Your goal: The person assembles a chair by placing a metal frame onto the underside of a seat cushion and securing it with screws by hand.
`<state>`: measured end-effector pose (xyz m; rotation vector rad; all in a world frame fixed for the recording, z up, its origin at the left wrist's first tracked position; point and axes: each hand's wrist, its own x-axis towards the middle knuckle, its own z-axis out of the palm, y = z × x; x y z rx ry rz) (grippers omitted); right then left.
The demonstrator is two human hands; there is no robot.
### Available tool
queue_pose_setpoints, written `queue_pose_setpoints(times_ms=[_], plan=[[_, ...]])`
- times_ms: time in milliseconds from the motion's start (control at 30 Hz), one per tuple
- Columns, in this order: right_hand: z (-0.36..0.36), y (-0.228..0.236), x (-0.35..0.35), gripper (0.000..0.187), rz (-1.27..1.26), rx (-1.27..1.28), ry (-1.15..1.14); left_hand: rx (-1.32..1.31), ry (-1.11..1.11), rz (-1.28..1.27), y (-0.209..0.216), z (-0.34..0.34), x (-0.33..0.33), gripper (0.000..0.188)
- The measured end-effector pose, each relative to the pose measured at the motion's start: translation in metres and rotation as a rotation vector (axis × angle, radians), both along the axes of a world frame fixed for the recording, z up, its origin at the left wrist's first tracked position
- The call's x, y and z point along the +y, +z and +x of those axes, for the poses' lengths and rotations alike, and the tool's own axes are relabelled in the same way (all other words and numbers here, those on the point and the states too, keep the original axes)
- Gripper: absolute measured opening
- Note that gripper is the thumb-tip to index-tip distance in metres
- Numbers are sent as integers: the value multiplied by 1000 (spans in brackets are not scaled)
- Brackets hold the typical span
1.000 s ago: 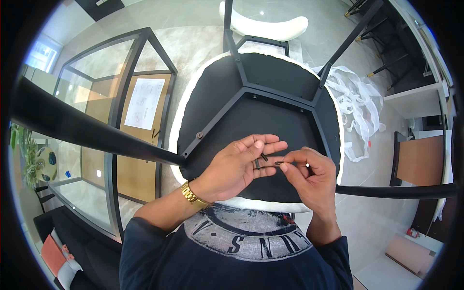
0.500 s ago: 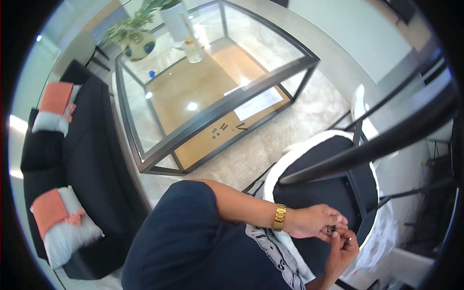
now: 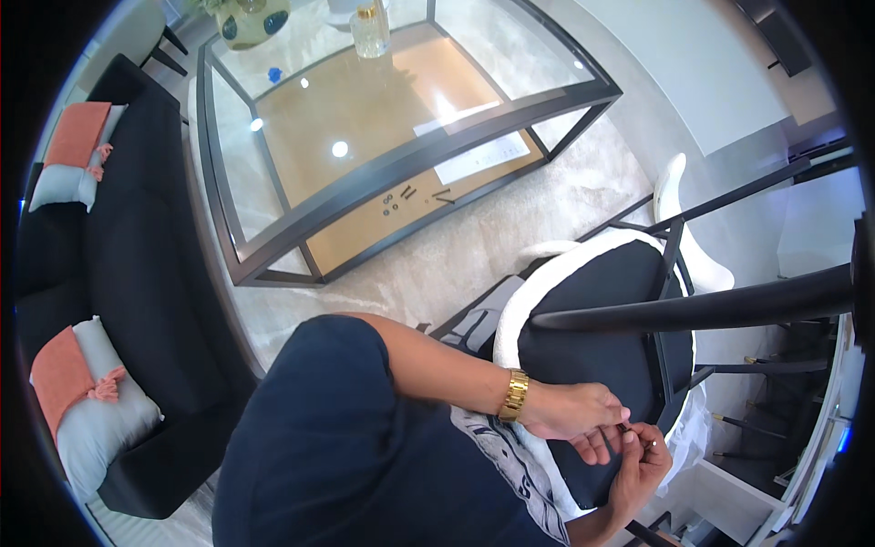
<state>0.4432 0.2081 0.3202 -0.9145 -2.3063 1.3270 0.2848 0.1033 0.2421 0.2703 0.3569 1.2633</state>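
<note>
My left hand (image 3: 576, 415), with a gold watch on the wrist, and my right hand (image 3: 643, 460) meet at the lower right, over the black underside of an upturned chair (image 3: 592, 301). Both pinch a small dark fastener (image 3: 627, 428) between their fingertips; it is too small to tell what kind. One black chair leg (image 3: 711, 310) runs across just above my hands. My dark sleeve fills the bottom middle.
A glass-topped coffee table (image 3: 401, 164) with a black frame stands upper middle; several screws (image 3: 401, 196) and papers lie on its lower shelf, a vase and a bottle on top. A black sofa (image 3: 137, 273) with orange-and-grey cushions runs down the left. A white chair shell (image 3: 679, 210) lies behind the upturned chair.
The view has swung left, away from the chair and toward the coffee table and sofa. My hands stay together on the small fastener and now sit at the lower right.
</note>
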Motion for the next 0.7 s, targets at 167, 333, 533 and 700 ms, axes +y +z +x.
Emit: queue_pose_setpoints(times_ms=[167, 333, 533, 700], plan=[[-5, 0, -9, 11, 37, 57, -79, 14, 22, -34, -4, 5, 2, 41], [-3, -10, -8, 10, 134, 92, -19, -22, 103, -66, 0, 6, 4, 40], [-4, -15, -7, 9, 257, 77, -55, 115, 153, -45, 3, 6, 6, 39], [1, -11, -1, 9, 190, 99, -89, 336, 148, 53, 13, 1, 6, 37]])
